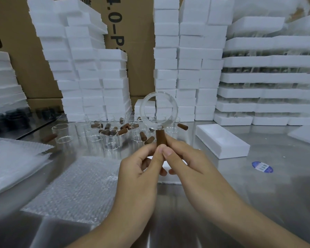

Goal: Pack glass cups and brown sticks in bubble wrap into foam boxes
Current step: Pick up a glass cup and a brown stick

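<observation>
I judge this cup barely started: my left hand point(141, 169) and right hand point(184, 161) together pinch a brown stick point(161, 138) under a glass cup point(159, 108), mid-frame, unwrapped. Bubble wrap point(79, 190) lies bare lower left. The foam box point(222, 140), right, is closed, contents unseen. Loose cups point(109, 138) remain.

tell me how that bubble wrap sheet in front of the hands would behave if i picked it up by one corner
The bubble wrap sheet is thin and lies flat on the steel table, so it would probably droop and fold rather than stay stiff. It looks very light for its area and likely lifts with no effort. Its plastic surface may slide easily on the smooth metal.
</observation>
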Action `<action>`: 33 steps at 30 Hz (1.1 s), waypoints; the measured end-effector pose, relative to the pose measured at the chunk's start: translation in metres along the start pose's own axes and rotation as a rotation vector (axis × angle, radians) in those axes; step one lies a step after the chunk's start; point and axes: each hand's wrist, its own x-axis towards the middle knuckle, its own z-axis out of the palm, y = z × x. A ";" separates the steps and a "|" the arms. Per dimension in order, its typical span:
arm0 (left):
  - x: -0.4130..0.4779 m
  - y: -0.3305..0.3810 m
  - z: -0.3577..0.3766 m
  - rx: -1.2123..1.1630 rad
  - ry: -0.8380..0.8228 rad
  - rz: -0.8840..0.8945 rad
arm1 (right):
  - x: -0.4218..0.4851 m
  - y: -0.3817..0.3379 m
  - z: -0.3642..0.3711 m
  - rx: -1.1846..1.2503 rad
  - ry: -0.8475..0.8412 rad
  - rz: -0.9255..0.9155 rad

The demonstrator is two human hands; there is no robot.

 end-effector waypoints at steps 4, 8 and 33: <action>0.001 0.001 -0.001 0.016 0.017 0.019 | 0.001 -0.001 0.001 -0.001 0.003 -0.019; 0.003 0.001 -0.003 0.052 0.012 0.058 | -0.001 -0.002 0.000 0.000 0.010 -0.030; 0.007 -0.006 -0.008 0.079 -0.036 0.032 | -0.001 0.000 0.002 -0.029 0.028 0.003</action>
